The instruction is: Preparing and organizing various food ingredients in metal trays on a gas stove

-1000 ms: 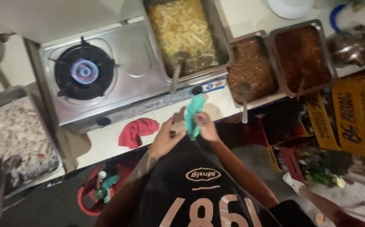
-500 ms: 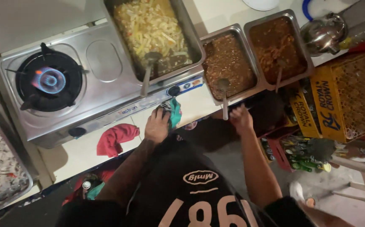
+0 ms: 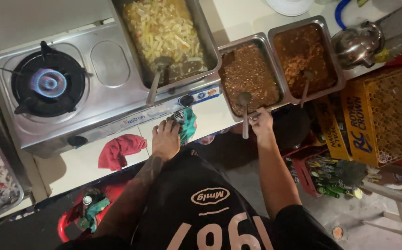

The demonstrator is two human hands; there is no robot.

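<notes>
Two hands at work, left hand flat on teal cloth, right hand fingers grasping long metal spoon

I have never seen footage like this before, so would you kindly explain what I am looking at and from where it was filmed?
There is no machine here: a person works with bare hands, and one camera worn on the head looks straight down at them. The left hand rests flat on the pale counter, touching a teal cloth. The right hand is at the handle of a ladle lying in a steel tray of dark brown food. Beside it are a tray of reddish stew and a tray of yellow food. A gas stove has one burner lit blue. A red cloth lies on the counter, a kettle stands at the far right.
</notes>
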